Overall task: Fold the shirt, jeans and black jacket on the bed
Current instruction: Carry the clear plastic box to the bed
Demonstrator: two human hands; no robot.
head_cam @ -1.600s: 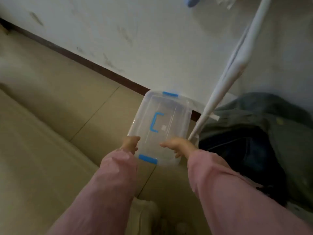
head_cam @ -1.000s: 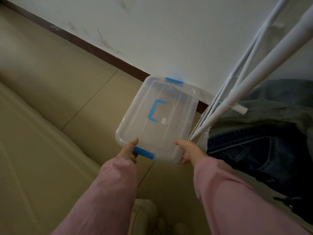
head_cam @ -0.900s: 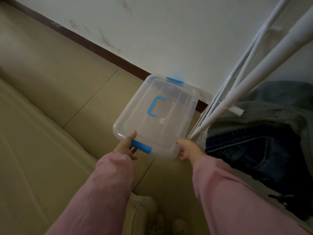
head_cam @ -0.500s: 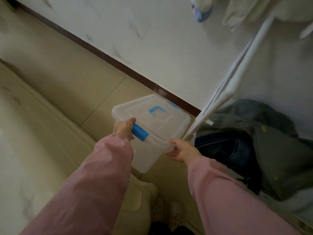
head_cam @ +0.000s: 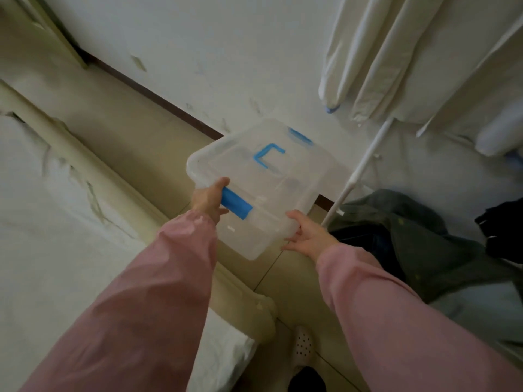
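So from my end, both hands were on the clear box (head_cam: 263, 190), held up over the floor (head_cam: 127, 134) between the bed (head_cam: 56, 236) and the white rack pole (head_cam: 365, 162). The lid (head_cam: 249, 165) was on. The plastic was too cloudy for me to tell what was inside. The left hand (head_cam: 208, 200) was clamped on the near rim right beside the blue latch (head_cam: 236, 204), thumb over the top. The right hand (head_cam: 308, 236) grasped the near right corner, thumb on the rim and fingers under it. The box's long axis ran away from me toward the wall (head_cam: 198, 52), latch to latch, with the blue handle (head_cam: 268, 158) facing up at the camera and the near end lower.

The jeans (head_cam: 365, 241) were crumpled in a heap at the foot of the pole, under a grey-green garment (head_cam: 418, 230). The black jacket (head_cam: 501, 230) was bunched just right of them. It was all too rumpled to call a direction, and none of it was on the bed.
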